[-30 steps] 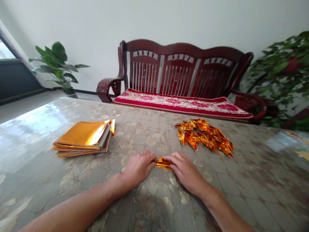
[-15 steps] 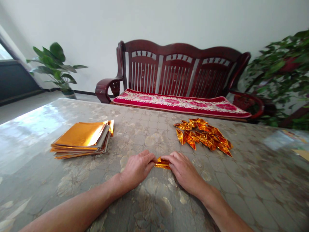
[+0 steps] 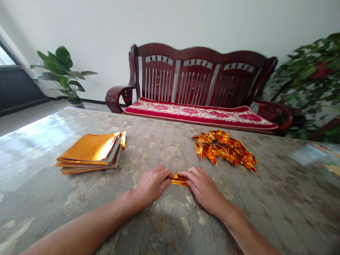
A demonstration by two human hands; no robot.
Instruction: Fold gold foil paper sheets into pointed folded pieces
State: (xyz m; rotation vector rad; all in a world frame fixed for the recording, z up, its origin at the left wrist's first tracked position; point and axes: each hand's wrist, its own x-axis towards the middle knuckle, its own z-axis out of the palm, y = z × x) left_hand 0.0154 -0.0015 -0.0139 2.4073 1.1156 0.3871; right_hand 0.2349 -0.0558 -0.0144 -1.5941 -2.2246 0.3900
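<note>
A small piece of folded gold foil paper [image 3: 180,182] lies low over the table between my two hands. My left hand [image 3: 152,184] pinches its left end, thumb and fingers pressed together. At the other end, my right hand [image 3: 202,186] is closed on the paper, with its index finger stretched along the top edge. My fingers cover both ends of the fold. To the left sits a stack of flat gold foil sheets [image 3: 86,148] with grey undersides. Several folded gold foil pieces [image 3: 225,150] with pointed ends lie in a heap at the right.
A patterned, shiny cover lies over the table [image 3: 148,141]. Clear plastic wrapping [image 3: 308,154] is near the right edge. Behind the table stands a dark red wooden bench [image 3: 196,74] with a floral runner. Potted plants [image 3: 62,67] flank it.
Almost nothing differs. Both hands keep their hold on the folded foil paper, and the whole view has shifted very slightly.
</note>
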